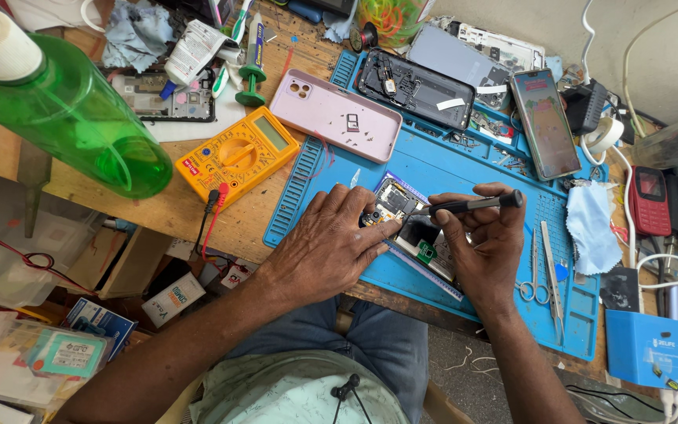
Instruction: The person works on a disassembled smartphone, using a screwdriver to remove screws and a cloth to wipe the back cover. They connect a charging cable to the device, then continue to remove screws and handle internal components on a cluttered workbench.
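The left hand [331, 239] presses flat on the opened phone [406, 224], just beside the right hand [484, 235], which pinches a dark screwdriver [472, 205]. A slip (the tip sits near the fingertips) could gouge the board.

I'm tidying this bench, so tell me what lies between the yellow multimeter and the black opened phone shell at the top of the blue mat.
In the head view, a pink phone back cover lies between the yellow multimeter and the black opened phone shell, partly on the blue mat.
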